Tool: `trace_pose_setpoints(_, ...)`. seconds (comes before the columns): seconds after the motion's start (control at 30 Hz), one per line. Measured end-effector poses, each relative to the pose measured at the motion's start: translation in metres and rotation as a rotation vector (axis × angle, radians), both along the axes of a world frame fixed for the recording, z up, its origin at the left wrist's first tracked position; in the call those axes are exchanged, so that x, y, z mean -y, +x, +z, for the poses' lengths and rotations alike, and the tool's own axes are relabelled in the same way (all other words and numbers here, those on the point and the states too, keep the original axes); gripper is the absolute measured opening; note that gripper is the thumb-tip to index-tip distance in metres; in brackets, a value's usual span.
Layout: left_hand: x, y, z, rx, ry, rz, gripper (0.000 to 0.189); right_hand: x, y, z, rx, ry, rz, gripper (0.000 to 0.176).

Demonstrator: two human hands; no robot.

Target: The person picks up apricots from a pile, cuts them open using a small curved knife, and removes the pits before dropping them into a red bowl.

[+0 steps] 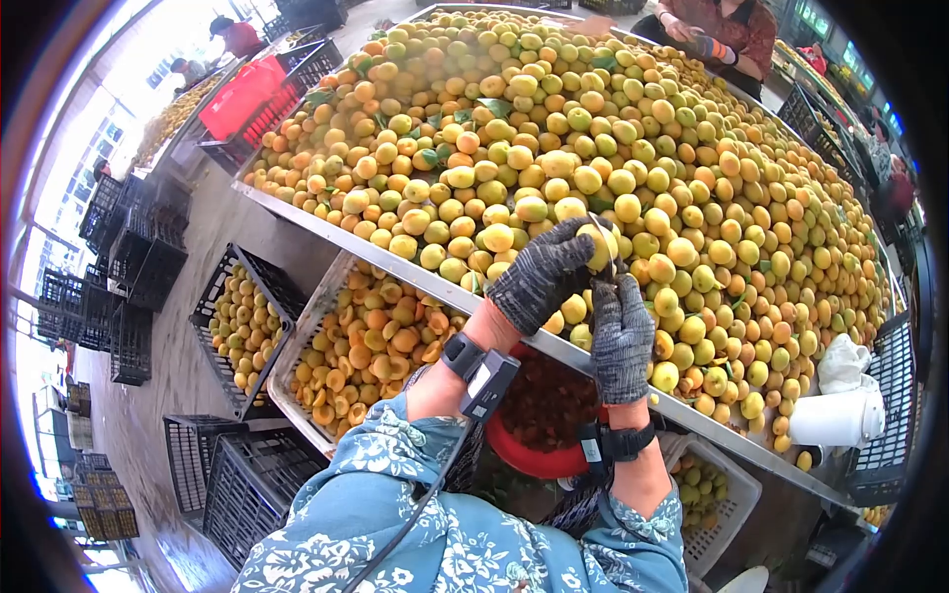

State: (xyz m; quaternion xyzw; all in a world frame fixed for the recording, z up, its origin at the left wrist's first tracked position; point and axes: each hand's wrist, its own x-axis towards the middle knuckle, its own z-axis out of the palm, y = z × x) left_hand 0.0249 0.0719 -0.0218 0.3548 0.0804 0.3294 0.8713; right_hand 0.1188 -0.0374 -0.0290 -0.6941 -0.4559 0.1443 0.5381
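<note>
My left hand [544,277], in a dark grey knit glove, is closed around a yellow apricot [599,247] above the table's near edge. My right hand [622,341], gloved the same way, is closed on a thin knife [595,223] whose narrow blade lies against that apricot. The knife's handle is hidden in the fingers. Beyond both hands, a large heap of whole apricots [554,128] covers the metal-rimmed table [366,249]. Under my forearms is a red basin [519,455] with brown pits in it. To its left, a pale crate [287,390] holds halved apricots [376,336].
Black crates [252,479] stand on the floor at left, one with whole apricots [242,316]. A white container [838,417] lies at the table's right corner. Under the table, a white crate [741,504] holds greenish fruit. Another person [727,35] is across the table.
</note>
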Motion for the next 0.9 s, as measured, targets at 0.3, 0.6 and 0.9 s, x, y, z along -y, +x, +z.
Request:
trace_pose_setpoints(0.3, -0.02, 0.002, -0.032, -0.491, 1.243, 0.418, 0.032, 0.01, -0.002, 0.011, -0.011, 0.026, -0.02, 0.029)
trace_pose_setpoints(0.6, -0.02, -0.007, -0.032, -0.396, 0.334, 0.433, 0.037, 0.007, -0.007, 0.0, -0.226, 0.078, 0.024, 0.031)
trace_pose_setpoints(0.9, 0.01, 0.001, -0.015, -0.334, 0.128, 0.206, 0.039, 0.014, -0.001, 0.005, -0.305, -0.005, 0.058, 0.032)
